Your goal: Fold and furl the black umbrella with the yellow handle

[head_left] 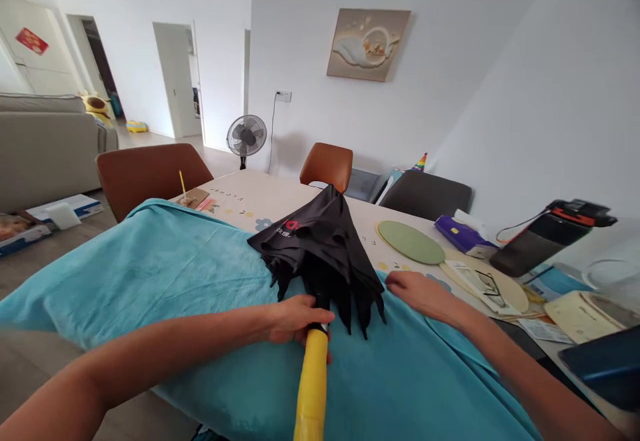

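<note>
A black umbrella (325, 244) lies partly folded on a turquoise blanket (200, 261). Its canopy points away from me and its loose rib tips fan out toward me. The yellow handle (313, 381) runs toward the bottom edge of the view. My left hand (300, 321) is closed around the shaft where it meets the handle. To the right of the canopy, my right hand (417, 292) rests low over the blanket's far edge with its fingers curled. Whatever those fingers may hold is hidden.
The blanket covers the near part of a patterned table (270, 191). On the right are green oval placemats (410, 241), a purple tissue pack (463, 234), glasses (489, 284), a dark bottle (543, 241) and a dark blue object (607, 364). Chairs (327, 164) surround the table.
</note>
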A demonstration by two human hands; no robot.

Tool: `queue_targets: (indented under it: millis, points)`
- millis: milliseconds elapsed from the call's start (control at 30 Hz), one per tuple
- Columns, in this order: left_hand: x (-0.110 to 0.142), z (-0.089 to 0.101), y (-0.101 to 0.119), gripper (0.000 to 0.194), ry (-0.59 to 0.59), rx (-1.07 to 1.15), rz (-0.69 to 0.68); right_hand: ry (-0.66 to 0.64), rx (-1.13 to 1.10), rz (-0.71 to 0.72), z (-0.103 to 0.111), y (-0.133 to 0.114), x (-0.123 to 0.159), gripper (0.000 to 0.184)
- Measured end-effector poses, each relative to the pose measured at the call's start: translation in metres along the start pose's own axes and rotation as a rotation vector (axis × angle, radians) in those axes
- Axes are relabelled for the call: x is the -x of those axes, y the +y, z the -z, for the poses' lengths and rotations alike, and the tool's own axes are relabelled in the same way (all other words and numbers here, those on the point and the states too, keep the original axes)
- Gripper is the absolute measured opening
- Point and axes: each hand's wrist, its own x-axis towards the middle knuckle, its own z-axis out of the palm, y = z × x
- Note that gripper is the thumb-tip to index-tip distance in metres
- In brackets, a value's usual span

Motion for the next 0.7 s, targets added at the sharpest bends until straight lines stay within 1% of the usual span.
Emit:
queue_targets:
  millis: [33, 67, 100, 133, 200, 267, 300, 400, 467, 533, 567, 633, 700]
  points:
    - [-0.001, 0.003, 0.0, 0.047, -0.027, 0.002, -0.007, -0.04, 0.046, -0.084, 0.016, -0.003, 0.001, 0.025]
    - [-0.002, 0.005, -0.001, 0.047, -0.06, 0.013, -0.021, 0.001, 0.08, -0.166, 0.03, -0.008, 0.002, 0.027]
    - [-0.002, 0.008, -0.001, 0.046, -0.094, 0.029, -0.034, 0.065, 0.085, -0.204, 0.04, -0.015, 0.001, 0.028]
    - [-0.002, 0.011, -0.001, 0.045, -0.114, 0.044, -0.047, 0.128, 0.06, -0.207, 0.046, -0.024, -0.001, 0.029]
    - [0.0, 0.014, -0.002, 0.043, -0.094, 0.059, -0.059, 0.272, -0.053, -0.097, 0.048, -0.046, -0.009, 0.032]
    - [0.003, 0.015, -0.002, 0.043, -0.023, 0.052, -0.064, 0.377, -0.104, 0.071, 0.04, -0.068, -0.021, 0.039]
    - [0.004, 0.015, -0.003, 0.041, 0.015, 0.046, -0.075, 0.401, -0.092, 0.152, 0.034, -0.079, -0.028, 0.042]
    - [0.005, 0.012, -0.003, 0.034, 0.072, 0.022, -0.127, 0.39, -0.022, 0.357, 0.021, -0.105, -0.051, 0.048]
    - [0.006, 0.011, -0.003, 0.029, 0.089, 0.011, -0.157, 0.344, 0.033, 0.453, 0.017, -0.115, -0.063, 0.048]
    - [0.007, 0.011, -0.001, 0.025, 0.12, -0.014, -0.18, 0.289, 0.094, 0.474, 0.018, -0.115, -0.071, 0.049]
    - [0.007, 0.011, -0.001, 0.023, 0.139, -0.032, -0.188, 0.267, 0.12, 0.452, 0.018, -0.111, -0.072, 0.049]
    - [0.008, 0.011, 0.001, 0.022, 0.173, -0.063, -0.2, 0.222, 0.159, 0.36, 0.019, -0.096, -0.069, 0.049]
    - [0.009, 0.01, 0.002, 0.021, 0.179, -0.073, -0.207, 0.155, 0.184, 0.245, 0.014, -0.072, -0.059, 0.046]
